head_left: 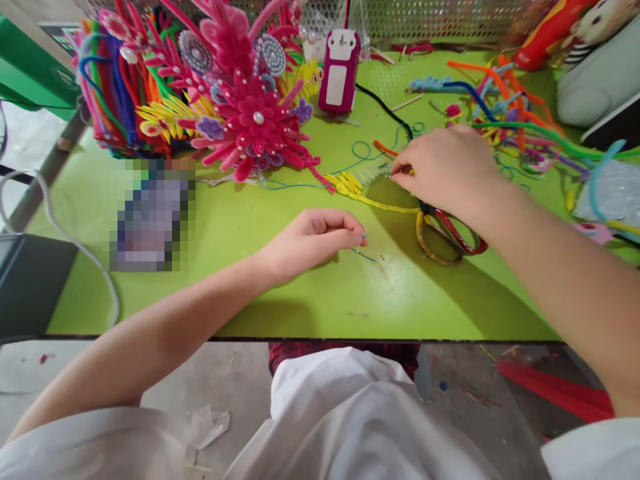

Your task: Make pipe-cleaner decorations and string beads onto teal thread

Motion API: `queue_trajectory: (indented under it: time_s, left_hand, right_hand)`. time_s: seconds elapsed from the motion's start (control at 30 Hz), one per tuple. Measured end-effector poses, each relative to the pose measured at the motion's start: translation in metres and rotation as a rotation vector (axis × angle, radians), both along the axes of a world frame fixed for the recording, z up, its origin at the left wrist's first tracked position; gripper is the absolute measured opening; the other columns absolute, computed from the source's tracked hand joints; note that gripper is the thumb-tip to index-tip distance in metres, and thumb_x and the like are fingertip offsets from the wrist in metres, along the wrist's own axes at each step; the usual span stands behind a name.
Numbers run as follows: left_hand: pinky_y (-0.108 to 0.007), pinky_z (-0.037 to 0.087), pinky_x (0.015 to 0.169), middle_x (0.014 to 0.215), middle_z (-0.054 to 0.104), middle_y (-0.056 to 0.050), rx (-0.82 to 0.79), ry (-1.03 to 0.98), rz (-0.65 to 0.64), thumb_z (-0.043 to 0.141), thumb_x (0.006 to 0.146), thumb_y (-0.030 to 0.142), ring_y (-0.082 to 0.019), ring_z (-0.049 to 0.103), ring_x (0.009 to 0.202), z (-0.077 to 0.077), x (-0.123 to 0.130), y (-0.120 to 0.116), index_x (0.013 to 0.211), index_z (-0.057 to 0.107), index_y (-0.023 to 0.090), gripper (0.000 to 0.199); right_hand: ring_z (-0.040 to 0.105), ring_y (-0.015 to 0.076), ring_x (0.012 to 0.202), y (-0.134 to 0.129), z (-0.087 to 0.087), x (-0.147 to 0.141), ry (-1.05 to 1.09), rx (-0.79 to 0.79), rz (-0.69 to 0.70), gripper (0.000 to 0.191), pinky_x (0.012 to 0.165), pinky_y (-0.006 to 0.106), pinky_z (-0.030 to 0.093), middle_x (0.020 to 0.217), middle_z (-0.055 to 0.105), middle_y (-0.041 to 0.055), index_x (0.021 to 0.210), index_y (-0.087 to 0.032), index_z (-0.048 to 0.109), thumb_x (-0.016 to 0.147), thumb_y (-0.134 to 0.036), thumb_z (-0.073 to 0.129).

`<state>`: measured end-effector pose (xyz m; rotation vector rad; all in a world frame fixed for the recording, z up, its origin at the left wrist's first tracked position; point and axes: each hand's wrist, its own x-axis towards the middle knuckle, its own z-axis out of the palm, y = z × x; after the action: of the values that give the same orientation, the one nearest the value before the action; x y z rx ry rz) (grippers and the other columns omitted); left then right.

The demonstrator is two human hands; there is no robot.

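Note:
Above the near part of the green table, my left hand (320, 241) pinches a thin teal thread (367, 257), whose short end sticks out past the fingertips. Farther away and to the right, my right hand (445, 163) has its fingers curled together beside a small clear plastic piece (377, 175); what they hold, if anything, is hidden. Scissors (453, 240) with red and worn yellowish handles lie under the right wrist, their blades mostly covered. A yellow fuzzy stem (383, 203) with bunched loops runs from the scissors towards a pink braided strand (320, 175).
A large pink pipe-cleaner flower arrangement (257, 120) stands at the back left, near a bundle of coloured pipe cleaners (115, 93). Behind is a purple-and-white device (340, 73). Loose coloured stems (520, 107) clutter the right. A pixelated phone-like object (153, 217) lies left.

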<state>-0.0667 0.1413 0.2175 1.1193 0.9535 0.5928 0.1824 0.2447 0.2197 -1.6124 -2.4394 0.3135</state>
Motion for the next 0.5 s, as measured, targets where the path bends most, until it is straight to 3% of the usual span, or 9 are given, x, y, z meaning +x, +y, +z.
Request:
queue_trajectory:
  time_s: [0.13,0.33,0.5]
  left_hand:
    - [-0.026,0.016,0.050,0.052,0.039,0.008,0.001,-0.006,0.047,0.083,0.083,0.039,-0.006,0.028,0.048,-0.001,0.000,0.000,0.082,0.077,0.019,0.020]
    - [-0.026,0.017,0.049,0.050,0.040,0.008,0.018,-0.028,0.074,0.086,0.079,0.035,-0.006,0.026,0.049,-0.004,0.001,-0.001,0.081,0.081,0.019,0.018]
    - [-0.025,0.018,0.048,0.049,0.039,0.008,0.033,-0.027,0.122,0.086,0.079,0.036,-0.005,0.025,0.048,-0.007,0.003,-0.001,0.082,0.082,0.017,0.020]
  right_hand:
    - [0.062,0.0334,0.105,0.008,-0.018,0.004,0.150,0.024,0.104,0.030,0.089,0.050,0.051,0.083,0.068,0.0130,0.069,-0.023,0.066,0.091,-0.043,0.073]
    - [0.063,0.0337,0.102,0.007,-0.014,0.003,0.031,0.083,0.075,0.021,0.102,0.061,0.046,0.072,0.062,0.0093,0.068,-0.024,0.065,0.088,-0.026,0.072]
    - [0.062,0.0360,0.112,0.007,-0.017,0.002,-0.079,0.094,0.045,0.027,0.110,0.068,0.039,0.080,0.068,0.0122,0.068,-0.022,0.061,0.094,-0.029,0.068]
